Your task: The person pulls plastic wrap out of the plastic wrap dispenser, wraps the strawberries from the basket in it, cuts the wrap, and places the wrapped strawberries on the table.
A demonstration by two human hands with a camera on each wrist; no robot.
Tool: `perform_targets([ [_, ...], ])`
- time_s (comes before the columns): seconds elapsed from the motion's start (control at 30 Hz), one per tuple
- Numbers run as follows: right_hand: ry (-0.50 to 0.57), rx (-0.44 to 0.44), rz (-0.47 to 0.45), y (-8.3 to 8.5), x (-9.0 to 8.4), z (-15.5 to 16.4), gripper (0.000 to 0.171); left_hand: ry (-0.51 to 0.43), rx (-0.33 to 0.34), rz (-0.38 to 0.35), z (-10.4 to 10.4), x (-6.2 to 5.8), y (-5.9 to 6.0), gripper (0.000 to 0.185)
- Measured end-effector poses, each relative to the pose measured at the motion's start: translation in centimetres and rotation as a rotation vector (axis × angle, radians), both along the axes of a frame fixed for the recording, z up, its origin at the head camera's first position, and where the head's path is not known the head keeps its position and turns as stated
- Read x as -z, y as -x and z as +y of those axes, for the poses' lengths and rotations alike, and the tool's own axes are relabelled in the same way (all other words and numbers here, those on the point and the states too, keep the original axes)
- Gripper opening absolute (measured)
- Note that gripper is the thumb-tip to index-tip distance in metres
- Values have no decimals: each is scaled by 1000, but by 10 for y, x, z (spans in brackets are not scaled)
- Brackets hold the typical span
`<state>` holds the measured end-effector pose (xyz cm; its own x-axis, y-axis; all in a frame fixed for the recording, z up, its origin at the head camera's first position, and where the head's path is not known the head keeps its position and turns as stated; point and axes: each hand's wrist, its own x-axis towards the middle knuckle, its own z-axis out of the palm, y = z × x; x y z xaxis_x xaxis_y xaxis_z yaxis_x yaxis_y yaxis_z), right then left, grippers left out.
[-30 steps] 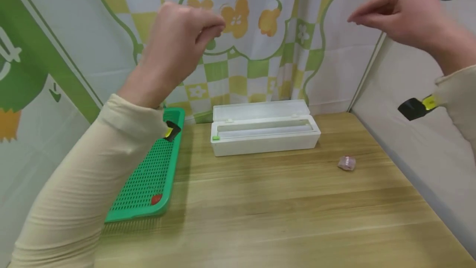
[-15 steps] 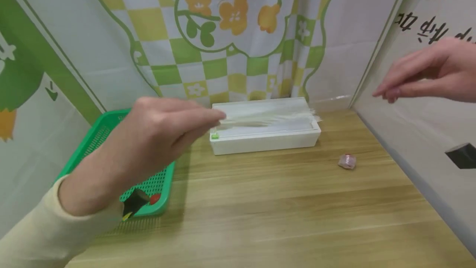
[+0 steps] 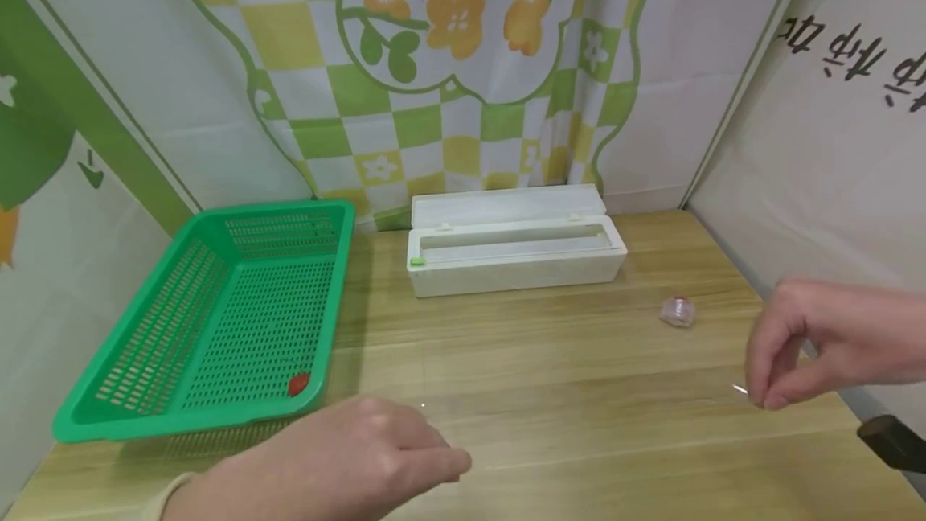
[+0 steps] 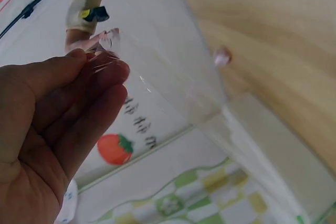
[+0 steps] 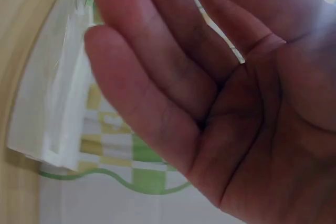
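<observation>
A sheet of clear cling film point(image 4: 149, 85) stretches between my two hands, nearly invisible in the head view except for small glints. My left hand point(image 3: 354, 461) pinches one edge of it low at the front of the table. At the right, my right hand point(image 3: 817, 344) pinches the other edge between thumb and fingers, over the table's right side. Behind the film stands a white cling film box point(image 3: 517, 268) with its lid up. A small film-wrapped lump point(image 3: 678, 312), reddish at its top, lies between the box and my right hand.
A green plastic basket point(image 3: 335, 296) stands at the left, with a red strawberry point(image 3: 299, 383) in its near right corner. A patterned curtain point(image 3: 463, 131) hangs behind the box. White wall panels close in both sides of the wooden table point(image 3: 550, 400).
Both hands have come down from high in front of the curtain towards the near table, carrying the film with them. The film no longer overlaps the box. Basket, box and wrapped lump stay put.
</observation>
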<state>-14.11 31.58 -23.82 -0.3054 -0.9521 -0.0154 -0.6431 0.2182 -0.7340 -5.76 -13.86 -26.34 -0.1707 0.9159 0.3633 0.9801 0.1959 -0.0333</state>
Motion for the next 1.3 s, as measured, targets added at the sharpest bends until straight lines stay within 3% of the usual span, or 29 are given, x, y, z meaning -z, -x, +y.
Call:
perform_targets([
  [0.07, -13, 10, -49, -5, 14, -1, 23, 56, -8, -42, 4, 10, -4, 17],
  [0.23, -52, 11, -79, -14, 46, -7, 20, 146, -86, -170, 9, 33, -9, 23],
  [0.37, -85, 46, -74, -19, 72, -14, 19, 186, -141, -211, 11, 55, -9, 24],
  [0.47, -118, 83, -41, -23, 89, -19, 20, 195, -141, -218, 13, 72, -7, 25],
  [0.67, -147, 130, -64, -26, 116, -25, 21, 179, -101, -374, 18, 97, -2, 26],
  [0.83, -167, 146, -88, -25, 132, -28, 22, 225, -139, -308, 18, 110, 2, 30],
  [1.0, -144, 162, -160, -23, 144, -28, 25, 209, -184, -271, 20, 121, 4, 37],
  [1.3, -103, 149, -111, -18, 159, -30, 14, 182, -236, -189, 25, 137, 5, 36],
])
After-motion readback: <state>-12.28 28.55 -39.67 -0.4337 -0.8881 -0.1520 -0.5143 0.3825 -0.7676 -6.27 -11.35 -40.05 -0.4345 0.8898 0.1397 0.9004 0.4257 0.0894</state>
